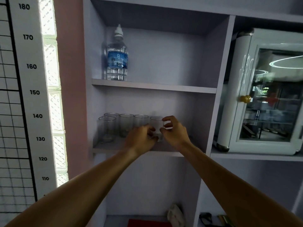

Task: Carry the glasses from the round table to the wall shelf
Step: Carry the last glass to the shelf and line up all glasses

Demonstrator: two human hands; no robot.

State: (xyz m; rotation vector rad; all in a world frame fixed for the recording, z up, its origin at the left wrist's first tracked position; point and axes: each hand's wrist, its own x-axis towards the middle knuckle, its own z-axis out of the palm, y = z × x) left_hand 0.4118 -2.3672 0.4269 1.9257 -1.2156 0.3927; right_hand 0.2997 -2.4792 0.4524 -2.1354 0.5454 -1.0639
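A clear glass (157, 126) stands at the right end of a row on the middle board of the wall shelf (165, 152). My left hand (141, 139) grips its lower left side and my right hand (174, 131) pinches its right side near the rim. Several more clear glasses stand to its left: one (106, 128) at the front left, one (111, 115) behind it, one (126, 124) and one (141, 120) in the middle. The round table is out of view.
A water bottle (117, 54) stands on the board above. A small white fridge (268, 92) with a glass door sits in the compartment to the right. A height chart (31, 79) hangs on the wall at left. A cloth (175, 213) and a red object (147, 222) lie below.
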